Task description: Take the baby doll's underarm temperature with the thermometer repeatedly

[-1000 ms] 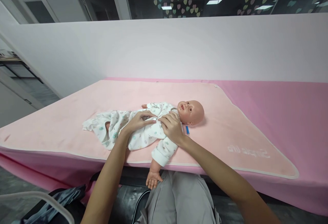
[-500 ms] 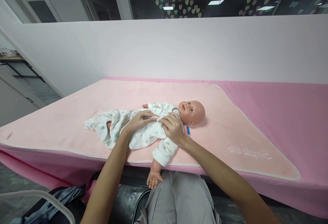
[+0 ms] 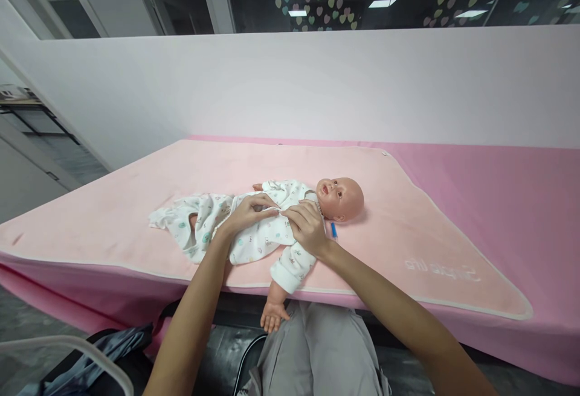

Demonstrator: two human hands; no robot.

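Observation:
A baby doll lies on its back, head to the right, one arm hanging over the table's near edge. It wears a white patterned baby outfit, with its legs stretched to the left. Over the doll's belly, my left hand pinches the front of the outfit between thumb and fingers. My right hand is closed on the same cloth at the chest, its fingertips almost meeting the left ones. The exact bit of fabric between the fingertips is too small to make out.
Beneath the doll lies a pale pink mat on a pink-covered table. A small blue object sits beside the doll's neck. A white wall rises behind. Dark cloth and a curved grey bar are at lower left.

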